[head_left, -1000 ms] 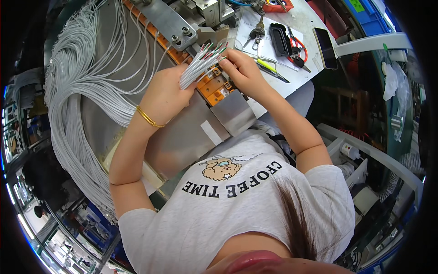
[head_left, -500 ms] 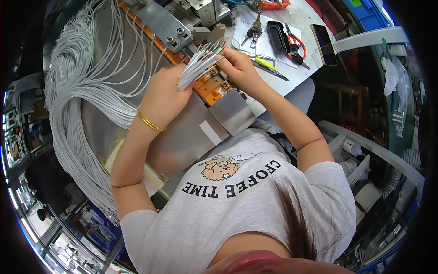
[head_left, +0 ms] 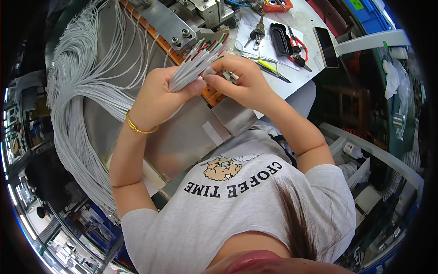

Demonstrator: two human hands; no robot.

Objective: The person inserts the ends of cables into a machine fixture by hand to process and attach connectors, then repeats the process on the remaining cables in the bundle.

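My left hand (head_left: 159, 96) is closed round a bundle of thin white cables (head_left: 189, 73), whose ends fan up past the fingers and show red, green and white wire tips. At the right side of that bundle is my right hand (head_left: 239, 82). Its thumb and forefinger are closed in a pinch on something white among the cables, close to my left thumb; exactly how many cables they grip is hidden. Just below both hands lies an orange fixture strip (head_left: 210, 97) on a metal machine bed, partly covered by them.
A large hank of white cables (head_left: 73, 96) drapes over the left side of the metal plate (head_left: 178, 146). A clamp bar (head_left: 171, 25) stands beyond my hands. On the white table are keys (head_left: 259, 32), a black case (head_left: 280, 40), red-handled scissors (head_left: 299, 50), a yellow-green pen (head_left: 267, 65) and a phone (head_left: 325, 48).
My left hand and the cable bundle have shifted slightly left and tilted up. The right hand has moved down and left, bringing its thumb near my left thumb.
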